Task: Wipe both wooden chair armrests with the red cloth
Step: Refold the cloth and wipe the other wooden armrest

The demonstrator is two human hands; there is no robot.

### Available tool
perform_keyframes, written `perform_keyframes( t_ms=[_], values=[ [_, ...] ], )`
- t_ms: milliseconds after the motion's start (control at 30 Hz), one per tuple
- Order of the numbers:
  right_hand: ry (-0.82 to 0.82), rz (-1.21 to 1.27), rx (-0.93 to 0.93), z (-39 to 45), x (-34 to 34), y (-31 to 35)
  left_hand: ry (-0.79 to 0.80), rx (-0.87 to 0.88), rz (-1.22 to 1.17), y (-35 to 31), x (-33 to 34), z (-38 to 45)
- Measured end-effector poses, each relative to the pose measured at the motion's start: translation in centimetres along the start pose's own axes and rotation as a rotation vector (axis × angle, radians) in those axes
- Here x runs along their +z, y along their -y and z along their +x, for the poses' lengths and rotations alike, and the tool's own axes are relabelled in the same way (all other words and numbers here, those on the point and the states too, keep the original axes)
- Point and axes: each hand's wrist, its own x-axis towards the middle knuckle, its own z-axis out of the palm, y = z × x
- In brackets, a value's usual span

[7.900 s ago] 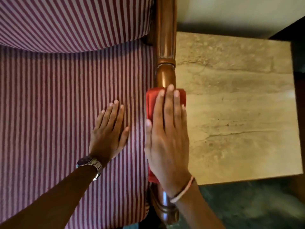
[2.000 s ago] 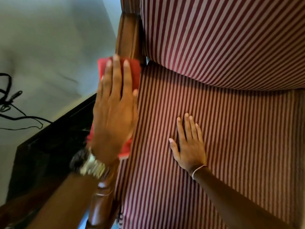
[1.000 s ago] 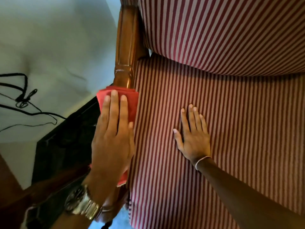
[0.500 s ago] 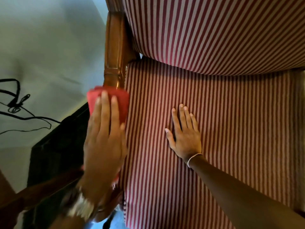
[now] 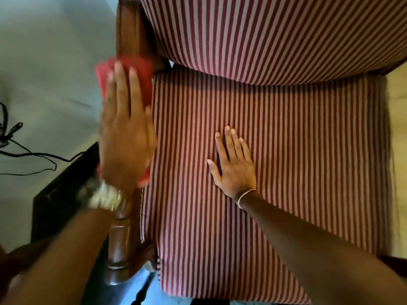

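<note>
The red cloth [image 5: 141, 71] lies on the chair's left wooden armrest [image 5: 130, 34], close to where it meets the backrest. My left hand [image 5: 126, 137], wearing a metal watch, presses flat on the cloth and looks blurred. The armrest's turned front end [image 5: 120, 249] shows below my wrist. My right hand [image 5: 234, 164] rests flat with spread fingers on the striped seat cushion [image 5: 286, 150]. The right armrest is out of view.
The striped backrest [image 5: 264, 29] fills the top. Left of the chair stand a dark low piece of furniture [image 5: 59, 194] and a pale wall [image 5: 44, 62] with black cables [image 5: 13, 137]. A beige surface [image 5: 397, 128] lies at the right edge.
My left hand has slid the cloth up the left armrest toward the backrest. Several seconds earlier my right hand held the cloth on the other armrest.
</note>
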Motion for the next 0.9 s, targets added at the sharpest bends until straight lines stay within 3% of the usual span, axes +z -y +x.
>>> perform_keyframes(
  t_ms=[100,167,467,533,733,900],
  values=[
    [-0.024,0.006,0.020,0.0,0.4,-0.1,0.151,0.027,0.083,1.2,0.1,-10.6],
    [-0.039,0.004,0.029,-0.1,0.8,0.1,0.219,0.057,0.128,2.3,0.4,-13.1],
    [-0.011,-0.013,0.065,-0.1,0.2,0.4,0.015,0.047,-0.025,0.0,-0.1,3.7],
    [-0.002,-0.018,0.062,-0.2,0.2,0.3,0.034,0.045,-0.028,0.2,-0.1,2.7],
    [-0.040,-0.016,0.058,-0.3,0.8,0.3,0.210,0.070,0.093,1.8,-0.3,-11.2],
    [-0.023,-0.016,0.057,-0.1,0.4,0.4,0.075,0.041,0.058,0.4,0.1,0.8]
  ],
)
